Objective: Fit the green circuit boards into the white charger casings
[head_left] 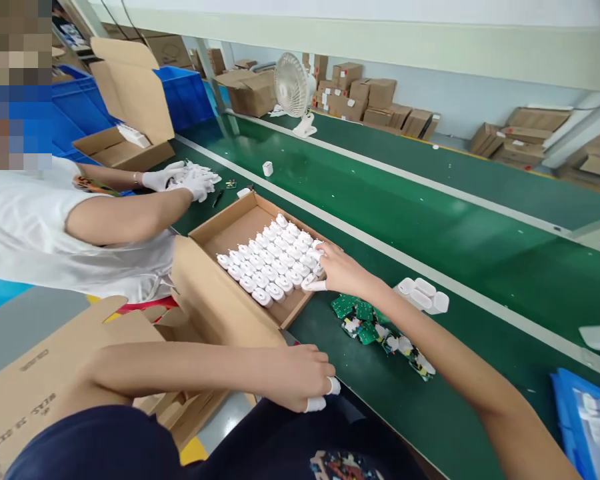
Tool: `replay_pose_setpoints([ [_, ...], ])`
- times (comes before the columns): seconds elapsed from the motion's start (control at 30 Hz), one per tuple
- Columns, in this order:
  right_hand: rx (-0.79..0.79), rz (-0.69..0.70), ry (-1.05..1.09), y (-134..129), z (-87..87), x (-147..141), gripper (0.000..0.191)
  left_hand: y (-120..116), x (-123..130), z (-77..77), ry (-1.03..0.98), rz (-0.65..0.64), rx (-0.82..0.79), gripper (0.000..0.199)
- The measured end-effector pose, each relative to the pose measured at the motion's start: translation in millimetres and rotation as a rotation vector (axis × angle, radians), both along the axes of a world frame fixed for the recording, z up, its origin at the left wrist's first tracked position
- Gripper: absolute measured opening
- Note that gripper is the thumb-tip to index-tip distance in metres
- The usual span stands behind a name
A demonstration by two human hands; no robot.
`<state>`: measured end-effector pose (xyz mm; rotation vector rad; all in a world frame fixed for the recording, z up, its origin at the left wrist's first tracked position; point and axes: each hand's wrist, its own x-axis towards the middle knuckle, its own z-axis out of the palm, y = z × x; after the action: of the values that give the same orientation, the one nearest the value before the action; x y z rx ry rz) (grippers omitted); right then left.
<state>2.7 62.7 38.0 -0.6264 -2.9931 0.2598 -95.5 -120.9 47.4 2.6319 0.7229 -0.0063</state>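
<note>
- Head view: a shallow cardboard box [235, 230], the landmark here, sits open on the green work surface [510, 360], with rows of small white housings [270, 260] standing packed toward its near right part.
- At the box's right wall, the right hand [341, 268] reaches in to the end of the rows; thumb and forefinger, tipped with white finger covers, are spread apart and lie against the housings. Whether they are clamped on one, I cannot tell.
- Just nearer than the box's near corner, the left hand [305, 375] hangs with fingers curled, two tips covered in white; whether they close on anything, I cannot tell.
- To the right of the box lies a pile of green circuit boards [367, 333], with a cluster of white casings [425, 295] just behind it.
- Beyond the box stand a single white cube [267, 169] and, farther back, a fan [293, 85].
- Beyond the box's far left corner, a co-worker's gloved hands [197, 185] touch a heap of white parts.
</note>
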Motion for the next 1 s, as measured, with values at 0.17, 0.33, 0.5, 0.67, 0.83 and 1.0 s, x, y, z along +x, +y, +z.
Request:
replay_pose_setpoints([
  [0.17, 0.115, -0.009, -0.070, -21, -12.6, -40, 0.014, -8, -17, -7.3, -0.042, 0.017, 0.028, 0.016],
  [0.33, 0.134, -0.015, -0.137, -37, -20.4, -55, 0.016, -12, -24, -26.6, -0.137, 0.102, -0.067, 0.023],
  [0.5, 0.088, 0.027, -0.201, -37, -24.7, -65, 0.018, -10, -22, -42.2, -0.226, 0.074, -0.090, 0.034],
  [0.67, 0.023, -0.009, -0.192, -31, -26.7, -63, 0.018, 0, -26, -32.6, -0.270, 0.126, -0.112, 0.020],
  [0.83, -0.038, -0.035, -0.099, -26, -12.7, -49, 0.017, 26, -63, 8.7, -0.374, 0.436, -0.063, 0.024],
  [1.0, -0.163, -0.017, 0.123, -32, 29.2, -4, 0.015, 57, -95, 31.1, -0.611, 0.900, 0.046, 0.072],
])
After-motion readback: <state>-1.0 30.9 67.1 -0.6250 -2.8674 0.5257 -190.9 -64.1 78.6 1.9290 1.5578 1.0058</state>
